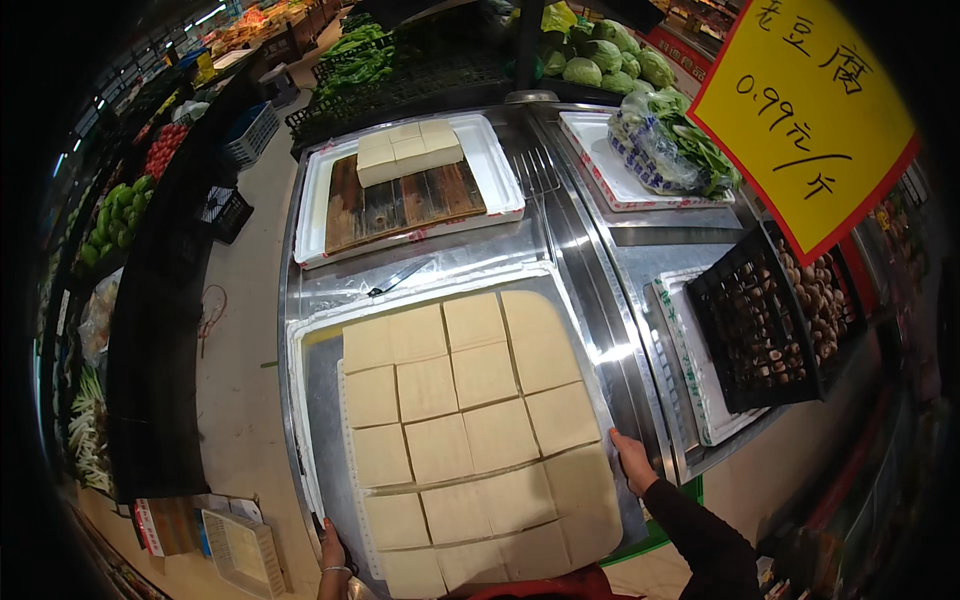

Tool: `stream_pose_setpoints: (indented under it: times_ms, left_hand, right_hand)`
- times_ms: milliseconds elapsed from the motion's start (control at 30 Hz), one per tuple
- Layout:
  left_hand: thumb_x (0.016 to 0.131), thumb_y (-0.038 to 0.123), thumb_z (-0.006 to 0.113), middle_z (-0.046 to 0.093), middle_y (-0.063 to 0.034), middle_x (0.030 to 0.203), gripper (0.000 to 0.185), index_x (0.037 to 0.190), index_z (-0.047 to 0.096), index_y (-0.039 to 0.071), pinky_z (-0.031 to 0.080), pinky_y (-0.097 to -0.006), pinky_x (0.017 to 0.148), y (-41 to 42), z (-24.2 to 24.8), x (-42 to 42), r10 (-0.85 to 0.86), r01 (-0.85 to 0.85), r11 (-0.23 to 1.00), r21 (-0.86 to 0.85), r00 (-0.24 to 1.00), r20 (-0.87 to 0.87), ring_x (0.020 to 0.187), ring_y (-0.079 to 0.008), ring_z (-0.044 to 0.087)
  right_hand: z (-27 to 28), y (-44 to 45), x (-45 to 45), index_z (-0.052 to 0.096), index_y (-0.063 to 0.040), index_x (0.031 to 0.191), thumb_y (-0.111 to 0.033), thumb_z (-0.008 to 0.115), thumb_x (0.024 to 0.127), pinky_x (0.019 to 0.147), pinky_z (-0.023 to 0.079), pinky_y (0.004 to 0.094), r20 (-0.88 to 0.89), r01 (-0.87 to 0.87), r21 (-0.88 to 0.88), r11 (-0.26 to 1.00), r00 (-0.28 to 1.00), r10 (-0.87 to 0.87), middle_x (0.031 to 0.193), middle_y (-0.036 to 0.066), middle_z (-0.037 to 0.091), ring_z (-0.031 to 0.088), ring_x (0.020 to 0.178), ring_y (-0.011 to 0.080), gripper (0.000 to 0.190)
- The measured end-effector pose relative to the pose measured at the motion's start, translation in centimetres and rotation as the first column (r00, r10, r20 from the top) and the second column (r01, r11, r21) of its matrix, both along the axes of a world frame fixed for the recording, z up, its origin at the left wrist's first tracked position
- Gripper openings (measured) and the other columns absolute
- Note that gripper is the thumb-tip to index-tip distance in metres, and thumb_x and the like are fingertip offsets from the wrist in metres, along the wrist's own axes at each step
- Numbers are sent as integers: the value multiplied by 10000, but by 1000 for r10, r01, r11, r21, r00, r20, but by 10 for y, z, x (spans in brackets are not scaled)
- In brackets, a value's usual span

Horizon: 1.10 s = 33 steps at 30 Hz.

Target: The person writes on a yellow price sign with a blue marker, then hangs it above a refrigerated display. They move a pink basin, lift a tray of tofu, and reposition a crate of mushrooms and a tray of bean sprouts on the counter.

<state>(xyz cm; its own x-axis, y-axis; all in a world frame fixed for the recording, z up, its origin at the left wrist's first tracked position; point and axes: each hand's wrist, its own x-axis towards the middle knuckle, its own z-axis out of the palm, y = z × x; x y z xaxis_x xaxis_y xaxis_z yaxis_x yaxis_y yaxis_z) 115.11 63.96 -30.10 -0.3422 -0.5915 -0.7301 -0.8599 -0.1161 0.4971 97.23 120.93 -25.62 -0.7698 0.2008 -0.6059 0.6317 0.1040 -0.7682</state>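
Observation:
Before me lies a large slab of tofu [495, 431], cut into several blocks, with narrow gaps along many of the cuts. It rests on a metal sheet [328, 420] within a white foam rim [294, 375], and a perforated white strip [346, 427] shows along its left side. My left hand [332, 553], with a bracelet at the wrist, is curled at the near left edge around a dark slim object [319, 523], perhaps a handle. My right hand [634, 461] lies against the right edge beside the tofu; some of its fingers are hidden. A shadow covers the near blocks.
Behind stands a foam tray [307, 217] with a wooden board [405, 214] and more tofu [409, 154]. A knife [401, 277] lies between the trays. To the right are bagged greens [660, 142], a mushroom crate [757, 330] and a hanging yellow price sign [810, 112].

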Motion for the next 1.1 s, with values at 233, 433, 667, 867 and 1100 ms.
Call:
stream_pose_setpoints:
  times_ms: [233,433,667,867,1100]
  left_hand:
    - [825,668,314,554,-171,1101,873,1123,491,-133,387,-302,868,19,19,-8,1,2,996,86,1000,-30,980,-254,527]
    - [824,665,325,563,-165,1081,867,1120,497,-131,389,-305,864,14,3,4,-10,10,1000,6,999,-34,969,-251,528]
    - [834,653,314,576,-161,1051,858,1083,510,-144,399,-320,834,29,21,-14,52,-52,999,-3,999,-13,928,-251,537]
    - [838,649,310,608,-161,952,850,1015,542,-150,412,-335,785,27,15,-9,3,3,994,-106,998,58,870,-249,554]
    - [849,628,316,610,-176,970,826,1025,543,-146,410,-332,806,40,33,-17,2,-4,998,-63,999,-38,879,-260,555]
  right_hand:
    - [3,10,-21,487,30,1175,-402,398,928,878,368,263,-43,-234,-72,970,972,231,1099,51,556,509,983,124,506]
    - [-6,7,-29,491,9,1179,-441,424,905,876,382,274,135,-71,-127,989,987,88,1110,62,556,518,985,146,531]
    - [-17,21,-48,593,52,992,-529,477,849,739,421,279,339,26,-186,982,940,39,866,67,598,546,823,144,609]
    - [-16,3,-37,619,42,939,-420,538,856,725,425,276,87,73,-125,990,994,-62,891,71,611,552,807,135,477]
    - [3,-8,-42,563,56,1037,-420,516,870,764,442,296,194,230,-175,957,961,-196,1006,94,596,565,865,160,507]
